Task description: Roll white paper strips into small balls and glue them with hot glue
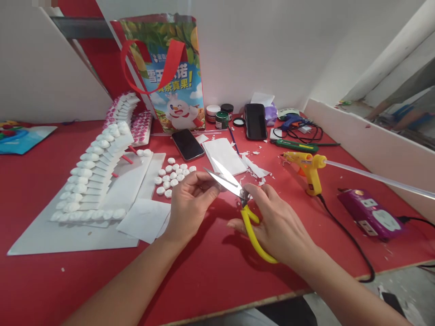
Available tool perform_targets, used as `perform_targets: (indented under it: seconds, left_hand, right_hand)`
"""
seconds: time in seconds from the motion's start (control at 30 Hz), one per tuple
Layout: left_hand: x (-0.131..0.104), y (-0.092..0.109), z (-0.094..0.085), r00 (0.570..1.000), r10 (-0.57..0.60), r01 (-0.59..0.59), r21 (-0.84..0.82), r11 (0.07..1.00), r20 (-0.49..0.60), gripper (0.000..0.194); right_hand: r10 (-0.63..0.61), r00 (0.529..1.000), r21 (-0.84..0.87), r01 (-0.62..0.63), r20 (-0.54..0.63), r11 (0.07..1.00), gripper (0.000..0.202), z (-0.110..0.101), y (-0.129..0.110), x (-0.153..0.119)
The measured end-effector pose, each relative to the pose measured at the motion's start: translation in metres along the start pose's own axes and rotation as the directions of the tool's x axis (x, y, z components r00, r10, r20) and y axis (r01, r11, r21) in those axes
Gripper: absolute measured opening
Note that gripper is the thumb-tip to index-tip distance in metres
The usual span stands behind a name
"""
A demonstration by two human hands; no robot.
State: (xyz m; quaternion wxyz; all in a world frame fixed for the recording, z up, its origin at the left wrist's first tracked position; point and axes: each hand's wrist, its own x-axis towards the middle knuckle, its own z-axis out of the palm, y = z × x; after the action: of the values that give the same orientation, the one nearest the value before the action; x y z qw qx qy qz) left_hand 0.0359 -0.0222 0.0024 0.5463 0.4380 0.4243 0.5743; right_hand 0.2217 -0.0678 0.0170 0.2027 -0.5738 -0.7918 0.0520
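Observation:
My right hand [277, 222] grips a pair of scissors [252, 233] with yellow handles, its index finger and thumb near the pivot. The blades are parted and point toward my left hand [192, 203]. My left fingers are pinched together right by the blades; whatever lies between them is too small or hidden to make out. Just beyond that hand lie several small white rounded pieces [174, 175]. To the left, a curved white model [102, 167] made of stacked card strips and white rounded pieces stands on a white board [78, 237]. Cut white paper [144, 219] overlaps the board's edge.
Folded white paper [224, 154] and scraps [254, 167] lie mid-table. Two phones [188, 145], paint jars [222, 120] and a printed bag [176, 90] stand or lie behind. At right are a yellow glue gun [307, 167], a purple power strip [370, 215] and cables.

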Motion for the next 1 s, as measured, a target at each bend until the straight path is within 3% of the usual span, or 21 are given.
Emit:
perform_targets:
  seconds: [0.4, 0.73, 0.87, 1.0]
  left_hand:
    - [-0.005, 0.006, 0.002, 0.996, 0.056, -0.053, 0.054, 0.997, -0.065, 0.019]
    - [-0.004, 0.004, 0.004, 0.998, 0.036, -0.033, 0.060, 0.998, -0.048, 0.015]
    - [-0.002, -0.001, 0.003, 1.000, -0.003, 0.004, 0.063, 0.998, -0.013, 0.016]
    - [0.001, -0.003, 0.002, 0.998, -0.047, 0.047, -0.002, 0.999, 0.038, 0.020]
  right_hand:
    - [-0.029, 0.999, -0.071, 0.027, -0.029, 0.997, 0.062, 0.002, 0.000, 0.000]
    - [-0.062, 0.995, -0.064, 0.057, -0.081, 0.996, 0.048, 0.006, 0.001, -0.004]
    - [0.017, 0.999, 0.045, -0.016, -0.039, 0.999, 0.043, 0.005, 0.001, -0.004]
    - [0.235, 0.972, 0.163, -0.235, 0.020, 0.958, 0.043, -0.007, 0.013, -0.001]
